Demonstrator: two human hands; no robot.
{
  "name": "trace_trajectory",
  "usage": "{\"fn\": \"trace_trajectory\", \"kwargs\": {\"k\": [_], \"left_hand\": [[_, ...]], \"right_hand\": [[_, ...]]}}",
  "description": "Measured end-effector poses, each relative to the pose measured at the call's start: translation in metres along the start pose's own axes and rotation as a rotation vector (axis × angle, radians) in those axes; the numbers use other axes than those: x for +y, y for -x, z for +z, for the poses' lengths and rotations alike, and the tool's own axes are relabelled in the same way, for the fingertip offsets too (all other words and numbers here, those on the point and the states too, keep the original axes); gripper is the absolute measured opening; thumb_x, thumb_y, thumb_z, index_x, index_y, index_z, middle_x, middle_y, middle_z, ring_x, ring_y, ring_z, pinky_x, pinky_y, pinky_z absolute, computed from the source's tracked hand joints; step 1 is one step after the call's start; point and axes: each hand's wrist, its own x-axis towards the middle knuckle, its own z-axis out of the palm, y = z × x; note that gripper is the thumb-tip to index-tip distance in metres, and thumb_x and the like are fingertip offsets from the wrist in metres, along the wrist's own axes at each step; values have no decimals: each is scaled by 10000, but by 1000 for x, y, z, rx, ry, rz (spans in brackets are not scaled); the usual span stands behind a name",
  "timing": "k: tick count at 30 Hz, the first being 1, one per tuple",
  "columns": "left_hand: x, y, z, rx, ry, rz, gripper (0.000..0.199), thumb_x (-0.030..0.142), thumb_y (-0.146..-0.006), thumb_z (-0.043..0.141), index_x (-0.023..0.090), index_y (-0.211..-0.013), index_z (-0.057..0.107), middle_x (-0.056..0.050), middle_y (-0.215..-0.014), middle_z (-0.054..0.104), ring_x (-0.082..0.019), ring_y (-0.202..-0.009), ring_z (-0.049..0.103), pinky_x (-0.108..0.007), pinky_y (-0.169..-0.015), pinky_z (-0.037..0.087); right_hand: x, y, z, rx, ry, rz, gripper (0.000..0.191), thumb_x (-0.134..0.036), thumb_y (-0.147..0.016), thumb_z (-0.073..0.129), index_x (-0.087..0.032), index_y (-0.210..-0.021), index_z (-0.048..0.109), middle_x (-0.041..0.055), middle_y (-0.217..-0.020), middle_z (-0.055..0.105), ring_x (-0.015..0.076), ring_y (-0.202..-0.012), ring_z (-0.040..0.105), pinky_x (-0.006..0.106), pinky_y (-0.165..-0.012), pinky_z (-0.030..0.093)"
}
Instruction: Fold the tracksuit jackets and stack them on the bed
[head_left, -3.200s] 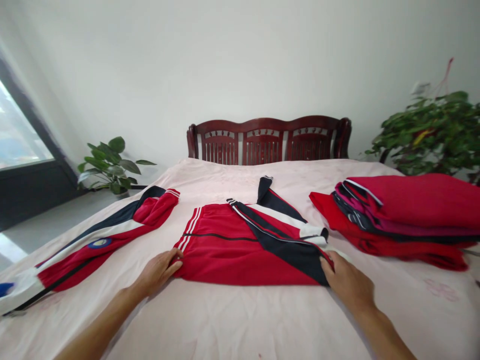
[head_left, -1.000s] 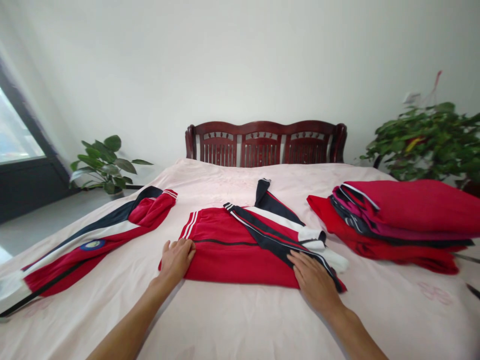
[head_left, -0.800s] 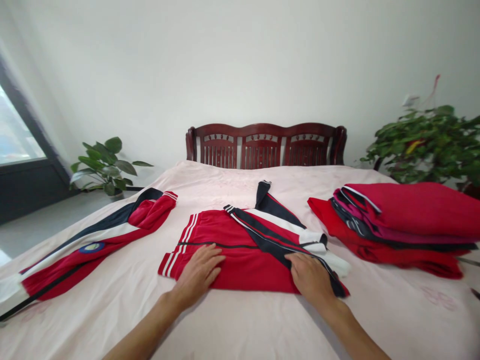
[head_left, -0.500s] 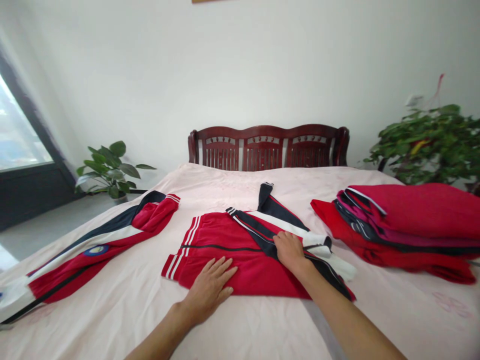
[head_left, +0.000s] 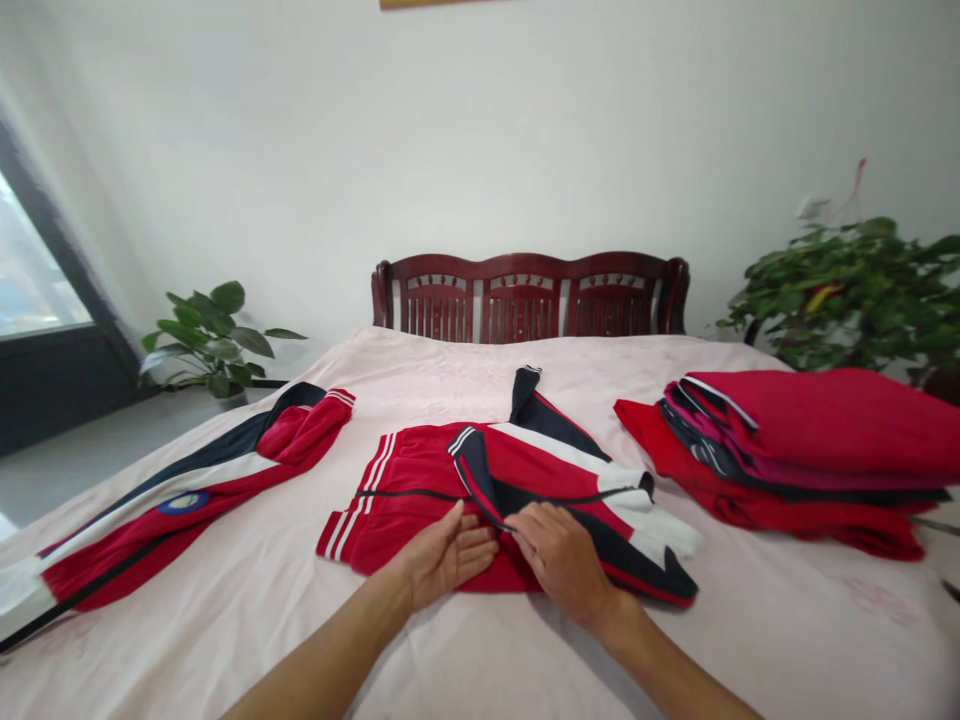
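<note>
Nearest you, your bare left hand (head_left: 454, 555), palm partly turned up, fingers loosely extended and holding nothing, rests against the red cloth just beside the dark sleeve. Your bare right hand (head_left: 564, 562) has its fingers curled in, apparently pinching the edge of the navy near sleeve (head_left: 481, 470); the fingertips are partly hidden, so how much fabric you have is hard to tell.

Under both hands, the red, white and navy knit jacket with striped ribbed trim (head_left: 555, 465) lies mid-bed on the pale pink sheet (head_left: 450, 670), trim end to your left, white part to your right. The near sleeve crosses the body, its striped cuff upward; the navy far sleeve (head_left: 551, 422) sticks out beyond the far edge.

Risks, as judged: a pull by your right hand with your left so slack could drag the body askew and wrinkle it. A thin pinch may slip, leaving the sleeve twisted. Shifting the body could bunch the far sleeve beneath it.

Off left, a second red, white and navy jacket (head_left: 232, 475); off right, a stack of folded red, magenta and dark clothes (head_left: 832, 425). Both well apart from your hands.

Farthest, a dark red carved wooden headboard (head_left: 521, 295).
</note>
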Motion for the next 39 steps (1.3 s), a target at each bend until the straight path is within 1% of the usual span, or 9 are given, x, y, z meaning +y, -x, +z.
{"fn": "trace_trajectory", "kwargs": {"k": [5, 12, 15, 19, 23, 27, 31, 34, 39], "left_hand": [[3, -26, 20, 75, 381, 24, 184, 287, -956, 535, 132, -901, 619, -61, -789, 722, -149, -707, 713, -270, -768, 568], [20, -43, 28, 161, 349, 17, 278, 402, -865, 636, 131, -801, 643, -76, -658, 709, -230, -590, 692, -367, -638, 575], [29, -40, 29, 171, 336, 47, 191, 289, -860, 610, 117, -797, 662, -90, -645, 718, -244, -587, 697, -388, -665, 575], [44, -24, 12, 50, 400, 212, 167, 182, -873, 527, 137, -843, 684, -68, -755, 761, -216, -727, 730, -380, -813, 568], [59, -2, -28, -109, 460, 382, 219, 248, -905, 534, 144, -994, 705, -107, -956, 778, -265, -910, 730, -478, -919, 535], [72, 15, -68, 110, 519, 450, 243, 229, -927, 512, 175, -1091, 683, -78, -928, 784, -240, -903, 739, -476, -933, 541], [84, 29, -84, 332, 395, 361, 290, 191, -920, 521, 134, -1182, 631, -72, -807, 770, -226, -758, 748, -419, -812, 603], [94, 43, -88, 440, 222, 316, 240, 181, -920, 523, 108, -1124, 626, -77, -765, 750, -218, -663, 731, -380, -680, 624], [96, 70, -107, 588, -85, 489, 154, 171, -860, 597, 158, -1009, 631, -44, -800, 736, -167, -636, 706, -278, -589, 601]], "right_hand": [[-1, 27, 6, 77, -82, -87, 222, -181, -978, 450, -223, -1022, 664, 38, -906, 686, 170, -847, 583, 298, -776, 395], [6, 38, -2, 60, -39, -264, 204, -172, -982, 438, -202, -1033, 633, 31, -895, 664, 159, -822, 562, 308, -749, 364], [3, 43, 3, 14, -2, -303, 176, -152, -961, 475, -204, -1032, 627, 22, -877, 652, 160, -818, 555, 311, -742, 359], [5, 50, 5, 39, 70, -185, 236, -93, -906, 508, -202, -1075, 632, 36, -921, 654, 184, -842, 546, 331, -772, 370], [21, 59, -8, 27, 191, 53, 336, -42, -815, 537, -211, -1078, 659, 51, -938, 640, 217, -877, 535, 356, -779, 384], [36, 71, -19, -31, 171, 161, 501, -10, -700, 535, -219, -1138, 657, 62, -1088, 636, 234, -1012, 535, 365, -863, 404], [48, 82, -22, -37, 203, 164, 594, -6, -677, 518, -228, -1215, 638, 61, -1187, 626, 244, -1091, 523, 389, -947, 389], [60, 86, -27, -47, 285, 184, 489, -22, -745, 511, -222, -1163, 668, 63, -1112, 653, 240, -1004, 549, 385, -873, 411], [85, 92, -43, -8, 355, 240, 363, -37, -797, 504, -221, -1041, 700, 50, -951, 669, 220, -883, 565, 370, -792, 428]]}}
